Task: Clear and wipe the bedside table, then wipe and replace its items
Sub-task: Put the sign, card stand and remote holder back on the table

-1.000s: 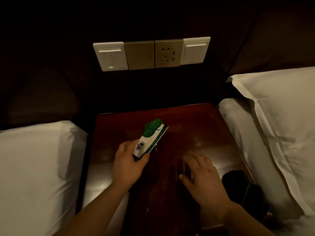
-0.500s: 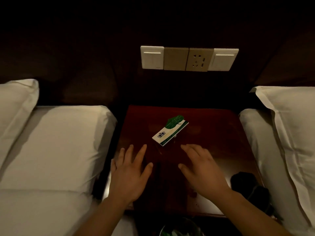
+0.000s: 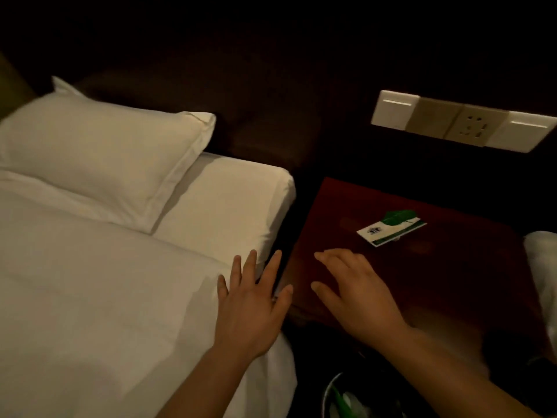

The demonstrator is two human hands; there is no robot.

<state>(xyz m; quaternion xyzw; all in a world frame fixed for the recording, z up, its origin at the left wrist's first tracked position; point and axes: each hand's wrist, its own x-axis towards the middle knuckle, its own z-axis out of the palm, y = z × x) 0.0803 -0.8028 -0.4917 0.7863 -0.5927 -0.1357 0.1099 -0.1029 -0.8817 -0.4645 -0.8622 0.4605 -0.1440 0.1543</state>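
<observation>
One item sits on the bedside table (image 3: 452,282), a green-and-white packet (image 3: 391,227) lying flat toward the back of the table below the wall switch panel (image 3: 464,123), so I'd guess it's been wiped and put back. Both hands are empty with fingers spread: left hand (image 3: 253,303) palm-down over the bed (image 3: 105,282) edge just off the table's left side, right hand (image 3: 358,291) hovering over the table's front-left corner, well short of the packet.

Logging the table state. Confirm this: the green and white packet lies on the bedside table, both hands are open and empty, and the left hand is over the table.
One thing is wrong. In the head view the left hand is over the white bed, not the bedside table. The green and white packet does lie on the table, and the right hand is open and empty too.
</observation>
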